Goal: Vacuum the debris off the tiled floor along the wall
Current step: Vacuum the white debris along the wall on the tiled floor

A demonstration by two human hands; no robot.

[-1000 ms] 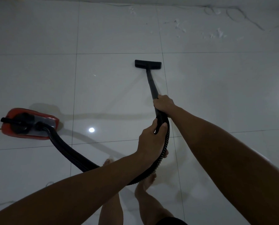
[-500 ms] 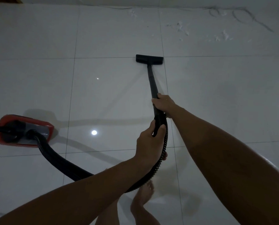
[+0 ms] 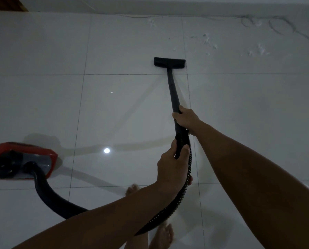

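Head view, the only one. The right hand (image 3: 186,119) has its fingers (image 3: 176,115) clamped round the black wand (image 3: 172,90) at its lower end, just above where the ribbed hose (image 3: 187,169) joins. The left hand (image 3: 171,164) grips the top of that hose below it, thumb (image 3: 173,145) and fingers closed round the ribs. From the right hand the wand runs toward 12 o'clock and ends in the flat floor nozzle (image 3: 169,62), which lies on the tiled floor (image 3: 42,51) beside a grout line.

The debris (image 3: 208,40), pale scraps and shreds, lies from 12 to 2 o'clock of the nozzle, near the wall (image 3: 168,6) but apart from the nozzle; none of it looks reached yet. A thin dark strand (image 3: 283,31) loops further out at 2 o'clock. The red canister (image 3: 24,160) sits well off at 8 o'clock, the hose curving back to it under the left arm. Bare feet (image 3: 163,234) show at 6 o'clock.

The wand looks rigid and light, so steering from its lower end as now should work well; the hose is soft and will drag and twist, hence the second hand taking its weight. The scraps seem featherlight and could scatter if the nozzle is pushed in fast. The glossy tiles probably let the nozzle slide easily.
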